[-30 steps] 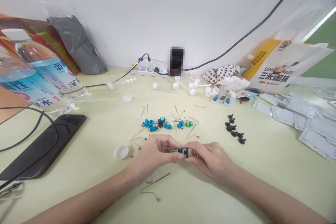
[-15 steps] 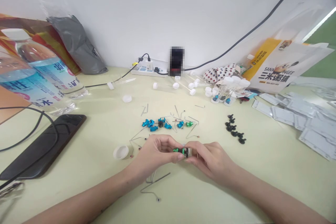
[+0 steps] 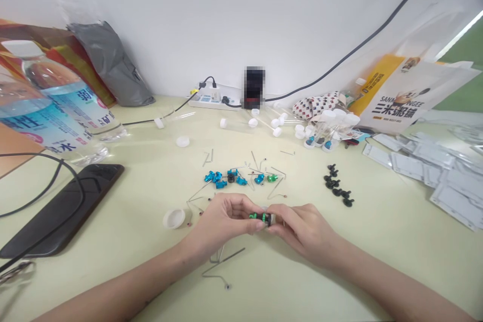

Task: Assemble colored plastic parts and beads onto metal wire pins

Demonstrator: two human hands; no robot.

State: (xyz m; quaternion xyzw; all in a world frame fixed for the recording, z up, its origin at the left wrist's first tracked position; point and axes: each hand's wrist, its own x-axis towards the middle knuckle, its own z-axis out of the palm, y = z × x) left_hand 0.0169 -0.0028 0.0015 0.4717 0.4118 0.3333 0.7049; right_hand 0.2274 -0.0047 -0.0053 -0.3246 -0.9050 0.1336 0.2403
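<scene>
Between the fingertips of both hands is a small green metal fitting (image 3: 257, 216) with a black disc-shaped piece (image 3: 268, 220) at its right end. My left hand (image 3: 230, 215) is closed on the green part, thumb in front. My right hand (image 3: 298, 226) pinches the black piece from the right; part of it is hidden by the fingers. Just beyond the hands lie several blue metal fittings (image 3: 221, 184), a black fitting (image 3: 231, 178) and another green fitting (image 3: 272, 178). Thin bent metal rods (image 3: 226, 260) are scattered around them, some under my left wrist.
A white cap (image 3: 174, 219) lies left of my left hand. Several black pieces (image 3: 335, 183) are on the right. Clear tubes with white caps (image 3: 332, 119) lie at the back, near a power strip (image 3: 215, 102). A phone (image 3: 64, 211), bottles (image 3: 75, 95) and flat white packets (image 3: 430, 161) flank the table.
</scene>
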